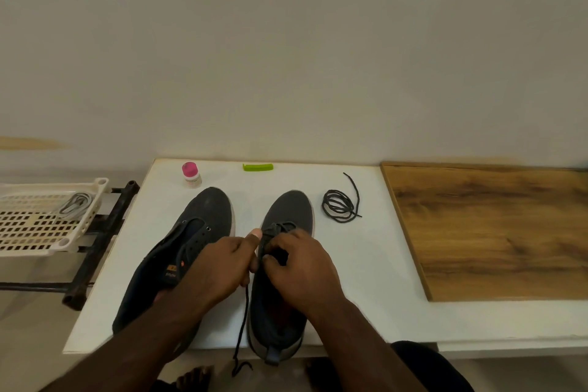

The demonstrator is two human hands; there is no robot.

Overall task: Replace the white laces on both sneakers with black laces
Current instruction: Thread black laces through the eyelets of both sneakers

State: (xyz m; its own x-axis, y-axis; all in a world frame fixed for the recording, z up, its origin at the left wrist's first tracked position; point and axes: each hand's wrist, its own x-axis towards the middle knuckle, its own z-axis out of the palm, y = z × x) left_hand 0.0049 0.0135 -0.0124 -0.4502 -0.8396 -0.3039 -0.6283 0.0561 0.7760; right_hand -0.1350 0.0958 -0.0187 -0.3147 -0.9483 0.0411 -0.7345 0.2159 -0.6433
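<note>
You are threading the black lace [242, 305] into the right sneaker [283, 267]; your left hand [219, 267] and right hand [299, 264] meet over its eyelets, both pinching that lace. Judging by the empty eyelets, the left sneaker [181, 251] beside it comes next; it will need the coiled spare lace [339, 205] lying just right of the right sneaker.

Both hands cover the right sneaker's [288, 216] eyelets; the bottle [191, 176] label is unreadable

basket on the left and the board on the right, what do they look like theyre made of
The basket looks like cream moulded plastic: a regular grid of slots, rounded rims, slight sheen. The board looks like wood or a wood-print laminate: brown grain streaks with a flat, smooth, faintly glossy face. The picture cannot settle which.
</note>
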